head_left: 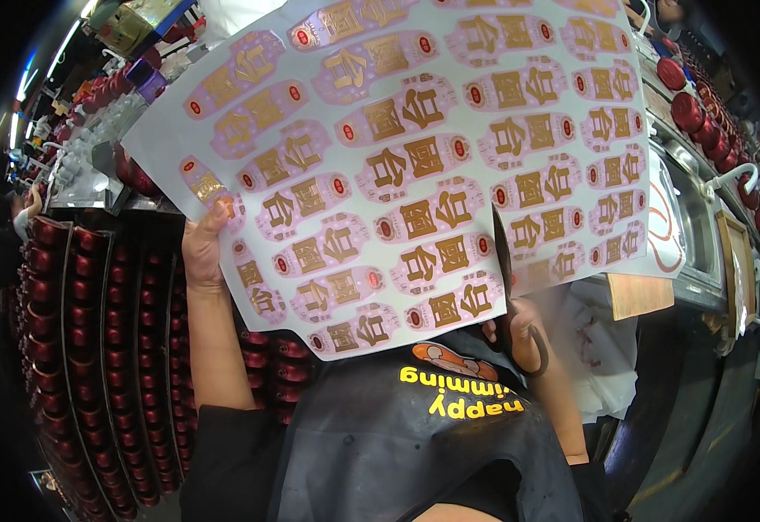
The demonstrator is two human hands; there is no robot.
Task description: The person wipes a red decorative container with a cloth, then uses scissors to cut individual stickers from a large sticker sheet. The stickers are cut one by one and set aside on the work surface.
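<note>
A large white sheet [450, 191] printed with rows of pink labels with gold lettering and small red ovals spreads before me. My left hand [204, 248] pinches its left edge, thumb on the printed face. Low on the right, my right hand [526, 337] is closed round a pair of dark scissors [503, 261]. Their blade points upward along a slit that runs in from the sheet's lower edge. To the right of this slit, the strip of labels stays joined to the rest higher up. The fingers behind the handles are partly hidden.
Racks of shiny dark-red round pieces [53, 287] stand at the left. A steel sink [692, 222] and a wooden board [639, 294] lie to the right, above white plastic bags [602, 361]. More red round pieces [689, 113] line the far right.
</note>
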